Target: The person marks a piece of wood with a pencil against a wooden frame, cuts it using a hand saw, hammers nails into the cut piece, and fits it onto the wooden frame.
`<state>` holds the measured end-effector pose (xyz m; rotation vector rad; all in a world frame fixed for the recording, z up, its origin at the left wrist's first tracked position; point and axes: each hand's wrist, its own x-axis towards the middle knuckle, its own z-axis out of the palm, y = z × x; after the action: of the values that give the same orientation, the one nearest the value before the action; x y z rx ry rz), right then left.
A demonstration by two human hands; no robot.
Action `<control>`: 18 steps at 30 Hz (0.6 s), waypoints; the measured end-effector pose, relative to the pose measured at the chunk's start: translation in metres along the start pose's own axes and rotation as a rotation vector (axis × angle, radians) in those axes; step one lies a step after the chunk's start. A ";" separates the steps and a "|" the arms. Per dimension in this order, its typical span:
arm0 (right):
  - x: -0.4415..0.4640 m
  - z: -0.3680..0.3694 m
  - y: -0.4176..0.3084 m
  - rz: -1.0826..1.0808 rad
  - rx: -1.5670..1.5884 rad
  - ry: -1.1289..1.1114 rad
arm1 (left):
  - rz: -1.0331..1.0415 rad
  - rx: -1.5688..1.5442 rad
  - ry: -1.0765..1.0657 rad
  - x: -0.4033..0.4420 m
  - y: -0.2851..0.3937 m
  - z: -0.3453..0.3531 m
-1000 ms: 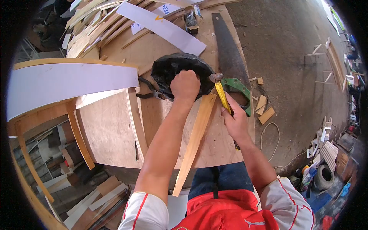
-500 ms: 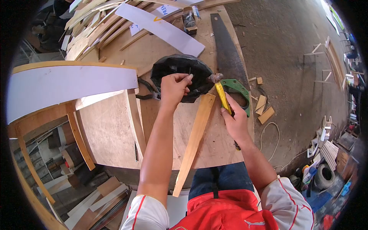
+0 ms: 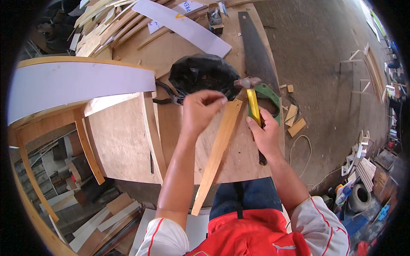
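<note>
My left hand is pinched, its fingertips near the top end of a narrow wooden strip. A thin nail showed in that pinch a moment ago; now the fingers hide it. In my right hand is a hammer with a yellow handle, its metal head raised over the bench. Just beyond my left hand lies a round container lined with black plastic, small dark bits inside. A handsaw with a green handle rests behind the hammer. The strip's lower end overhangs the front edge.
A white-faced wooden frame stands at the left. Pincers with dark handles lie beside the black container. Wood strips and a white board are piled at the back. Offcuts and a cord are on the floor at right.
My left hand has drawn back from the black container toward the strip's top end, still pinched. The hammer has turned more upright in my right hand, its head lifted slightly.
</note>
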<state>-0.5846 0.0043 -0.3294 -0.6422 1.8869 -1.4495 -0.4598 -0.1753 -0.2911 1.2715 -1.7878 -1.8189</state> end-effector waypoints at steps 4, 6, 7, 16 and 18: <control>-0.007 -0.007 -0.017 0.303 0.190 -0.118 | -0.123 -0.046 -0.266 -0.050 -0.012 0.020; -0.008 -0.006 -0.014 0.320 0.263 -0.155 | -0.147 -0.131 -0.245 -0.058 -0.023 0.027; -0.008 -0.006 -0.011 0.334 0.270 -0.184 | -0.157 -0.172 -0.232 -0.060 -0.030 0.030; -0.016 0.008 -0.019 0.518 0.632 -0.068 | -0.138 -0.744 0.043 -0.083 -0.054 0.083; -0.020 0.013 -0.014 0.526 0.652 -0.041 | -0.128 -0.680 0.150 -0.082 -0.062 0.090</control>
<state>-0.5615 0.0067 -0.3136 0.1282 1.2857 -1.5366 -0.4567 -0.0447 -0.3315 1.2038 -0.8897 -2.0701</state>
